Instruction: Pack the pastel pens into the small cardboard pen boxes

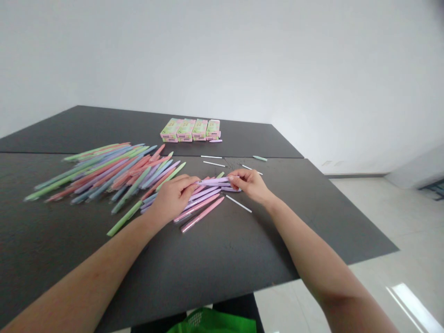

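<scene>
Between my two hands is a purple pen (215,180), held just above other pens on the dark table. My left hand (174,196) pinches its left end, and my right hand (250,186) has thumb and fingers closed on its right end. The fingertips partly hide both ends. Beneath lie more purple pens, and in front of them a pink pen (203,214). A thin white refill (238,203) rests near my right wrist, with other white refills (215,163) farther back.
A big pile of wrapped pens in pastel colours (100,173) spreads to the left. Several small pink and green boxes (185,130) stand at the back. A short green piece (260,158) lies behind my right hand. The table (333,231) ends at the right.
</scene>
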`<state>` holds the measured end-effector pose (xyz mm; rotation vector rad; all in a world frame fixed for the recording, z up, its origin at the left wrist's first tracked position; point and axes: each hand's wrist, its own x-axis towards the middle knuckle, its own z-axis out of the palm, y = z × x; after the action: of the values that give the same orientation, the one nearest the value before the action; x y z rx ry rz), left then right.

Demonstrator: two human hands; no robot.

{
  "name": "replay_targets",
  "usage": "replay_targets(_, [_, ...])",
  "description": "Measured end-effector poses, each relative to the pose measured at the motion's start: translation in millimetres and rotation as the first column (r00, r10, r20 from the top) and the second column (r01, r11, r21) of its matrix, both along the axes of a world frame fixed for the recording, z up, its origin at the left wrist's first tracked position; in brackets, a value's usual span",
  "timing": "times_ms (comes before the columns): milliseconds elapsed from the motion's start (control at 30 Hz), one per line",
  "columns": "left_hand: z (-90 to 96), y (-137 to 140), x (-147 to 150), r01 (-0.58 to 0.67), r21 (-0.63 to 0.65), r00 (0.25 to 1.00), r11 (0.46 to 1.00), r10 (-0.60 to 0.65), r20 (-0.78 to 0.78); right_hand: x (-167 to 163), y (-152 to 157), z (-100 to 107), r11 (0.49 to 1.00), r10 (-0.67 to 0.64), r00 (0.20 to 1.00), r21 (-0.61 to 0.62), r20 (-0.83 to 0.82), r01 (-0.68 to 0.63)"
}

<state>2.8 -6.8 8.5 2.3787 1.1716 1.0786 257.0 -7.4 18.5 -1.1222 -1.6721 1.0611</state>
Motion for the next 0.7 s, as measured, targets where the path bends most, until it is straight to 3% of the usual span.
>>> replay_targets(300, [3.4, -2, 1, -0.018, 0.005, 1.0, 1.0, 0.018, 0.003, 1, 3, -2, 0.991, 0.042, 0.999, -0.124, -0.022, -0.045])
replay_targets(500, [1.2, 1, -1, -0.058, -0.042, 0.998, 0.997, 0.058, -0.002, 14, 3, 4, 0.996, 0.08, 0.991, -0.029, -0.112, -0.083])
replay_targets(700, [4.2, -2, -1, -0.055, -0.042, 0.998, 0.998, 0.055, -0.006, 17, 5, 2, 1.0, 0.006, 0.999, 0.015, -0.033, -0.006])
